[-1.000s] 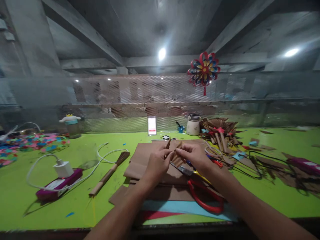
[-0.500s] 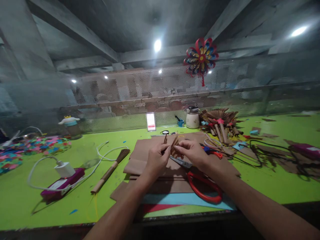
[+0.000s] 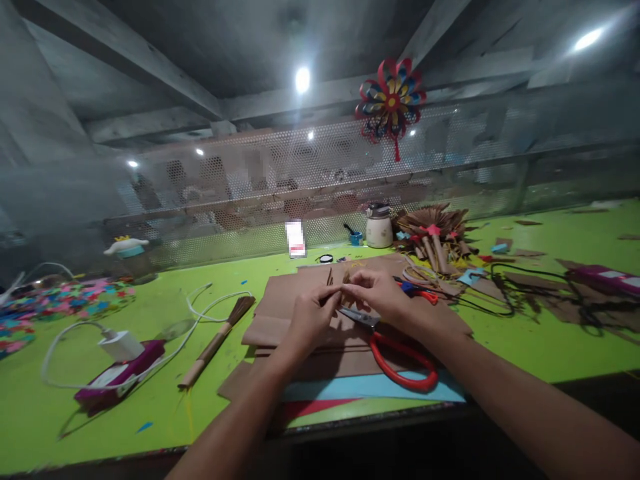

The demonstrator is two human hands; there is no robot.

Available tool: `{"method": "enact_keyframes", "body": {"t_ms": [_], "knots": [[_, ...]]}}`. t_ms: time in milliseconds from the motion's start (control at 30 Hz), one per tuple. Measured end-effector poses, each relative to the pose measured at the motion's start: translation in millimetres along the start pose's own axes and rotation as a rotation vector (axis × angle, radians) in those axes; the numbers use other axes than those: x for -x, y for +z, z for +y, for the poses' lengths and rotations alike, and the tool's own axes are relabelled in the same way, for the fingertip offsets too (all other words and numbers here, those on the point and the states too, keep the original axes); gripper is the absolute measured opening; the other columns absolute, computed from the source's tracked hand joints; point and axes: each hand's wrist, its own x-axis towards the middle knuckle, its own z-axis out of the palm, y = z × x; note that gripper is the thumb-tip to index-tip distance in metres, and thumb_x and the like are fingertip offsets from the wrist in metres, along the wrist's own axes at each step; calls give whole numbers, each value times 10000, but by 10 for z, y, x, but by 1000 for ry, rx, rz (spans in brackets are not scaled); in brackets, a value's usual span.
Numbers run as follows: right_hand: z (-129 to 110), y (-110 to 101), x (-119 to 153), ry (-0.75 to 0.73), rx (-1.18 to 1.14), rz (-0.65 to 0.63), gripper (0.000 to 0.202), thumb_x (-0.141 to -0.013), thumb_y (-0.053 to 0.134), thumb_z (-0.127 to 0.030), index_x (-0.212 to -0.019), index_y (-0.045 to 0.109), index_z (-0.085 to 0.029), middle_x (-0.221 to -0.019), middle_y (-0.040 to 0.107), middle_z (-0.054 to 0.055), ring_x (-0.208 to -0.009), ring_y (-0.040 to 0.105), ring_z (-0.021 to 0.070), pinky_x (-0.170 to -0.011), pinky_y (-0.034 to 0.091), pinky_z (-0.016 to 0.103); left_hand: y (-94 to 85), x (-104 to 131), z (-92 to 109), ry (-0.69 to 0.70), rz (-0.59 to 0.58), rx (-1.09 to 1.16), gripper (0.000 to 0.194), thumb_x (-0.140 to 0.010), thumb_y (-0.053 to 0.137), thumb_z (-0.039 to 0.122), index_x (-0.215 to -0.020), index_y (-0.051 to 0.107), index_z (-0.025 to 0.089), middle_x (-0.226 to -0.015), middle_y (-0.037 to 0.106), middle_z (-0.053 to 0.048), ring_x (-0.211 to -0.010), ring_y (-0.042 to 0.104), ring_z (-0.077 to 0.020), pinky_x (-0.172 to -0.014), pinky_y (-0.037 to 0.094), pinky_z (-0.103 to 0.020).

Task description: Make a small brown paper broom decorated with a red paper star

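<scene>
Above a stack of brown paper sheets [image 3: 280,300], my left hand [image 3: 315,308] and my right hand [image 3: 371,293] meet fingertip to fingertip. Both are closed on a small piece of pleated brown paper [image 3: 346,277], mostly hidden by the fingers. Beneath my right hand lie scissors with red handles [image 3: 405,373], their blades pointing towards my left hand. A second pair of scissors with a red and blue handle [image 3: 423,292] rests just right of my right wrist. Light blue paper [image 3: 340,387] and red paper [image 3: 310,408] stick out at the front of the stack.
A rolled brown paper bundle with a fanned end [image 3: 215,347] lies left, beside a white cable and a purple power strip [image 3: 120,377]. Finished-looking brown fans [image 3: 435,230] pile up at back right, next to a white bottle [image 3: 379,227]. Colourful paper stars [image 3: 75,297] cover the far left.
The pleats spread up between my fingers before; now my fingertips have come together and pinch the paper, hiding more of it. The whole view has shifted slightly.
</scene>
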Motion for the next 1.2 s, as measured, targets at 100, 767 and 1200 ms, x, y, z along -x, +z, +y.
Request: {"method": "enact_keyframes", "body": {"t_ms": [100,767,1200], "knots": [[-13,-21,14,63,-39,-52,342,-659,637,-463,-626,572,-129,-513,553,-8,-413,456,76,-397,324,206,-22,-7,46,-51,55,30,294,-751,541,253,-957,675,93,-670,637,-55,-510,513,-108,-500,419,-218],[76,-26,-13,-100,69,-113,306,-730,572,-433,-632,551,-145,-511,501,-32,-469,447,84,-469,338,214,48,-9,-61,-153,-43,276,297,-710,589,300,-908,696,107,-612,643,-39,-534,543,-118,-533,442,-227],[140,-55,-75,-69,-93,-55,321,-639,671,-428,-757,578,-144,-617,557,-19,-490,469,77,-469,367,207,56,-29,-62,-210,-52,374,285,-639,662,266,-875,694,110,-594,629,-27,-515,522,-99,-536,432,-228]]}}
